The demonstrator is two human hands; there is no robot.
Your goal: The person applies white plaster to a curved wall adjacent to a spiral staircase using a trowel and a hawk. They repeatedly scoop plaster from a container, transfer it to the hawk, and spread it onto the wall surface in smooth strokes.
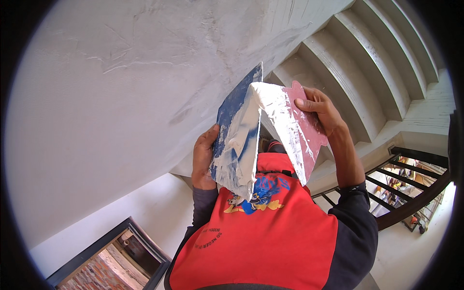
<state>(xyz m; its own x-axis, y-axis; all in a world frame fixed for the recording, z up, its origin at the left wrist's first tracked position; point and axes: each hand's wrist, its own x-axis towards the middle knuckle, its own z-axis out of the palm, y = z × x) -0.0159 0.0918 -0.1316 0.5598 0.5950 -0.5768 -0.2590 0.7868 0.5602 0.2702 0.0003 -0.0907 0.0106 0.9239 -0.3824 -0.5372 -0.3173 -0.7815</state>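
My left hand [205, 157] is closed on the outer edge of a blue putty spreader [233, 104], a flat blade thickly smeared with white putty. A pink putty spreader [309, 133] is gripped at its outer edge by my right hand [320, 108], thumb lying on the near face. White putty [278, 108] coats the inner half of the pink blade. The two blades stand tilted in front of my chest, their putty-covered sides close together near the top. Whether they touch there I cannot tell.
A grey plastered wall [121, 96] with trowel marks rises on the left. Concrete stairs [357, 63] climb at the far right. A dark railing [406, 181] runs on the right, with clutter visible below it. At lower left is a dark-framed opening [111, 256] showing bricks.
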